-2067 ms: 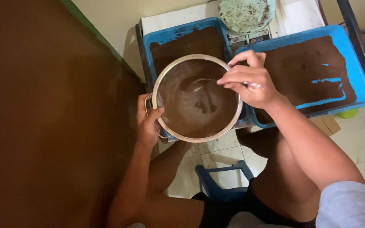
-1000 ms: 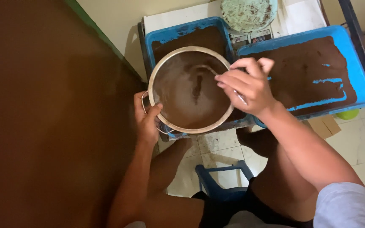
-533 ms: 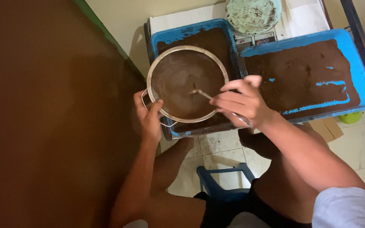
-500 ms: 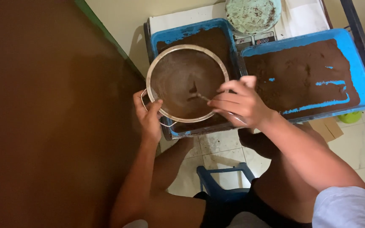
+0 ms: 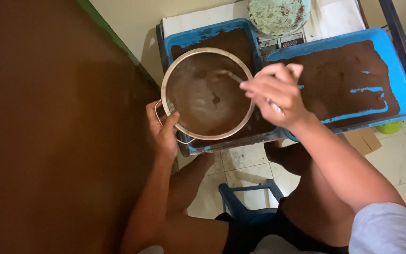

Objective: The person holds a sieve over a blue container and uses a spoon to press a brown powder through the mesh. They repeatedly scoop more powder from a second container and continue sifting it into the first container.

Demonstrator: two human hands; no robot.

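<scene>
A: Where is the sieve [image 5: 207,93], and how is it held?

B: It sits level over the smaller blue tray [image 5: 198,38], mesh facing up. The left hand [image 5: 164,130] has its fingers wrapped around the rim and wire loop at about 8 o'clock.

A: How would it handle?

B: Probably light; stiff metal rim, thin mesh that could dent. Best gripped at the rim or loop, never the mesh.

A: And the right hand [image 5: 277,96]?

B: Fingers pinched closed on a thin spoon [image 5: 231,76]. Its long axis runs from the hand toward 10 o'clock, tip inside the sieve. Brown powder fills the larger blue tray [image 5: 400,70] at 3 o'clock.
</scene>
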